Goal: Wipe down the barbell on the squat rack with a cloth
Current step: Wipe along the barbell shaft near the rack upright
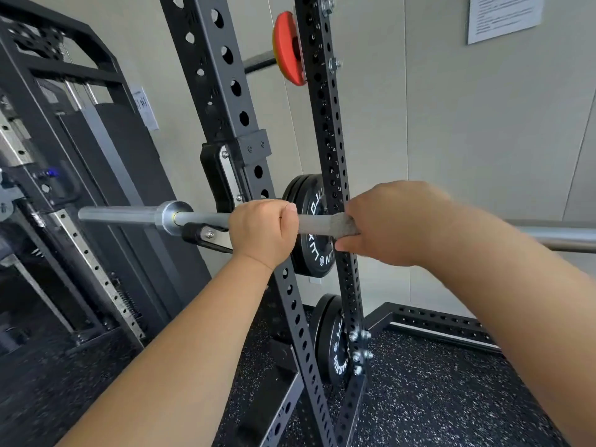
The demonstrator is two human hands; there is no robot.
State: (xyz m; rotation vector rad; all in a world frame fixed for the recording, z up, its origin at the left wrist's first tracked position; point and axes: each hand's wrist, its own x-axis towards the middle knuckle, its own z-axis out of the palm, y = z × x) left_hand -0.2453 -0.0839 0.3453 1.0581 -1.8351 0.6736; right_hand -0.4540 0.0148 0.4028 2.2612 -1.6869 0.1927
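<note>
Steel barbell [129, 215] lies level on squat rack [225, 59] hook. Left hand [263, 229] fisted round bar beside upright. Right hand [393, 224], near it, clamps grey cloth [338, 224] round bar. Bare shaft runs free rightward; collar [172, 217] close on left.

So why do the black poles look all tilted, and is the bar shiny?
Head view: the wide lens bends the picture, so the rack posts seem to lean; the bar has a bright glare streak at the right; the light is soft and even, with no hard shadows.
</note>
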